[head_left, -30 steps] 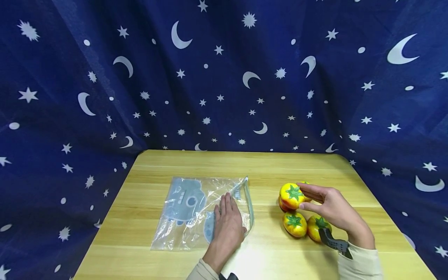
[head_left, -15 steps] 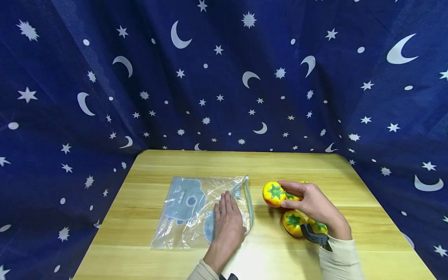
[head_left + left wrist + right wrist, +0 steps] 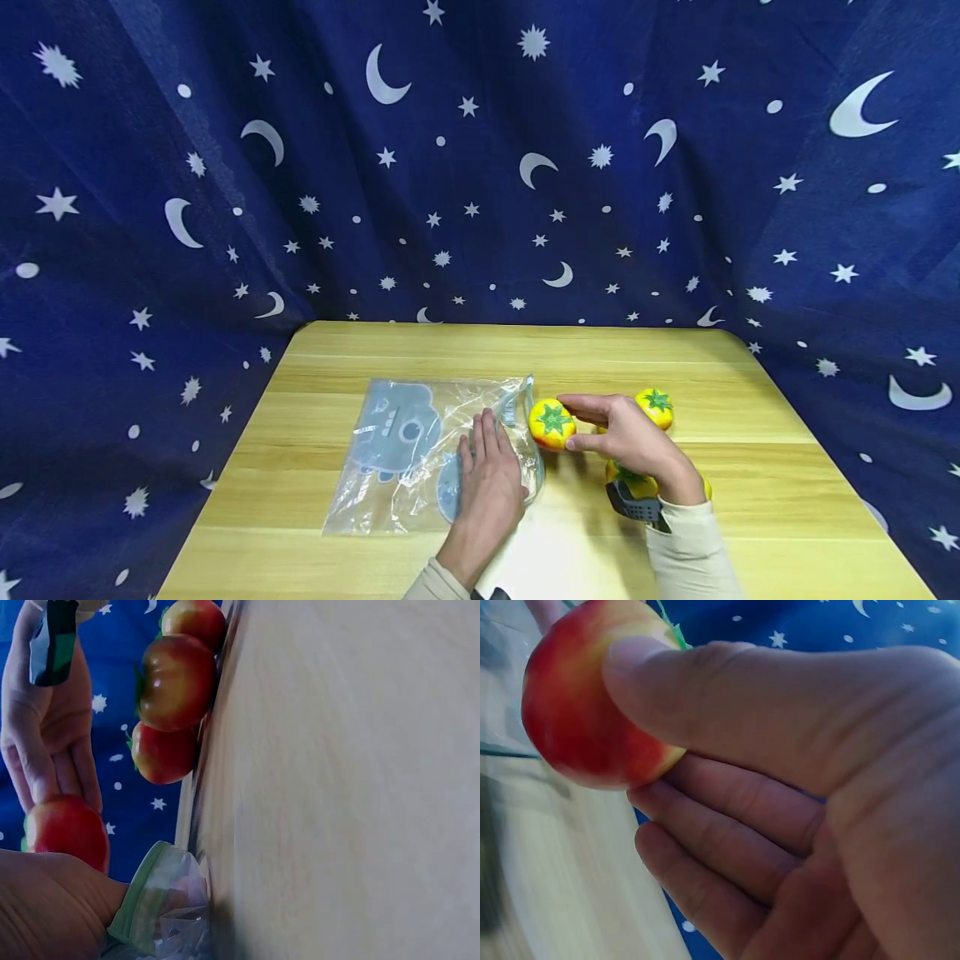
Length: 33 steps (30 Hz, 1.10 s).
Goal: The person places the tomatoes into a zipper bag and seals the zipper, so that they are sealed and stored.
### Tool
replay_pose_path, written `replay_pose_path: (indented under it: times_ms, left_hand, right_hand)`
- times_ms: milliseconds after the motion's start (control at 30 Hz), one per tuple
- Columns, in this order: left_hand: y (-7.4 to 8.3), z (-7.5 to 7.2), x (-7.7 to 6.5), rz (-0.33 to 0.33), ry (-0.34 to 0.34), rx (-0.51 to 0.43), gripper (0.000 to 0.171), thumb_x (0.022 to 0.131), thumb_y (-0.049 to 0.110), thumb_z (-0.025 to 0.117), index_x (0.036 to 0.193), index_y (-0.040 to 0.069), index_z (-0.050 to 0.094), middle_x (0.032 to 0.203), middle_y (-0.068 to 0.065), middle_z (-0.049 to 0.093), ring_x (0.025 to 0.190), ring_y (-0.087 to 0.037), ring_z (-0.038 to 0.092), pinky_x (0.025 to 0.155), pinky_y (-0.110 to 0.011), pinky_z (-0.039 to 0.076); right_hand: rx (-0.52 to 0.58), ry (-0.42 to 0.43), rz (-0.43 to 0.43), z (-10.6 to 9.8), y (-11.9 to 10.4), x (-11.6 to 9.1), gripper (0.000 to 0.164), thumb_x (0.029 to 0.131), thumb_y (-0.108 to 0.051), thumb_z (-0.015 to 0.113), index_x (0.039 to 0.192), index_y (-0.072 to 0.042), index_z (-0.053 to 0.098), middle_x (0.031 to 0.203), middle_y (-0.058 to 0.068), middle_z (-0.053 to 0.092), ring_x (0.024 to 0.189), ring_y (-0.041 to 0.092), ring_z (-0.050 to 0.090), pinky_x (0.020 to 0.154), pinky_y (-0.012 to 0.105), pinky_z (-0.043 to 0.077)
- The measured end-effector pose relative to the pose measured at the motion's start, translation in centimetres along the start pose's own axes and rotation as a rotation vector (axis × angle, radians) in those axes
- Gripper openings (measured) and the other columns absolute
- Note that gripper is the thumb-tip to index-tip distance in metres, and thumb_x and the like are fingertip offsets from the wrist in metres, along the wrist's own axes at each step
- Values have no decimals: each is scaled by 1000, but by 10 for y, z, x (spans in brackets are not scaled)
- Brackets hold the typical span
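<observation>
In the head view my right hand (image 3: 626,433) pinches a red-and-yellow tomato (image 3: 552,425) with a green star-shaped leaf top. The right wrist view shows the thumb (image 3: 641,682) across its side and the fingers beneath. The tomato is beside the mouth of a clear zip bag (image 3: 408,500) printed with blue cartoon figures. My left hand (image 3: 487,483) rests on the bag with fingers straight, close to its zip edge. In the left wrist view, the green zip rim (image 3: 139,900) stands up in a curve beside that hand, the mouth gaping.
More tomatoes (image 3: 655,408) lie on the right of the wooden table (image 3: 787,500), partly covered by my right hand and wrist strap (image 3: 633,504). A dark blue curtain (image 3: 480,167) with moons and stars hangs behind and at both sides.
My right hand has carried the tomato left, from over the other tomatoes to the bag's mouth. My left hand has stayed on the bag.
</observation>
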<state>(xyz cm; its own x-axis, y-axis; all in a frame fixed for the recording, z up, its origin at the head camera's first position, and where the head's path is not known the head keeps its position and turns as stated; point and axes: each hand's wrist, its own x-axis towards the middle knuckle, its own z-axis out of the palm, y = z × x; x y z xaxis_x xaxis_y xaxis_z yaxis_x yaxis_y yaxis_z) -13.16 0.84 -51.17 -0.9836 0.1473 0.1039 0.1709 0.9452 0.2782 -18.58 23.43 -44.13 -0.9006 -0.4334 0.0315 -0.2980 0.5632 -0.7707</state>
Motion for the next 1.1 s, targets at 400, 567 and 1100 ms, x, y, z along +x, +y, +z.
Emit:
replay_pose_path:
  times_ms: [400, 567, 1100]
  left_hand:
    - [1, 1, 0, 1, 5, 20, 111, 79, 35, 98, 161, -12, 40, 176, -33, 25, 165, -48, 28, 131, -65, 30]
    - [2, 2, 0, -5, 11, 30, 110, 80, 36, 98, 161, -11, 42, 177, -33, 25, 165, -47, 28, 131, -64, 31]
    - [4, 4, -1, 17, 62, 80, 109, 77, 32, 100, 159, -12, 44, 176, -33, 26, 165, -47, 30, 129, -64, 35]
  right_hand:
    - [-28, -77, -38, 24, 2, 14, 61, 95, -15, 85, 150, 1, 64, 151, 21, 67, 138, 43, 66, 114, 56, 52]
    - [-18, -93, -49, 31, 2, 17, 60, 95, -10, 83, 150, 3, 63, 152, 21, 66, 140, 44, 65, 115, 56, 51]
    - [-51, -89, -62, 55, 3, 30, 62, 93, -14, 88, 148, 2, 65, 147, 18, 70, 136, 40, 68, 114, 55, 53]
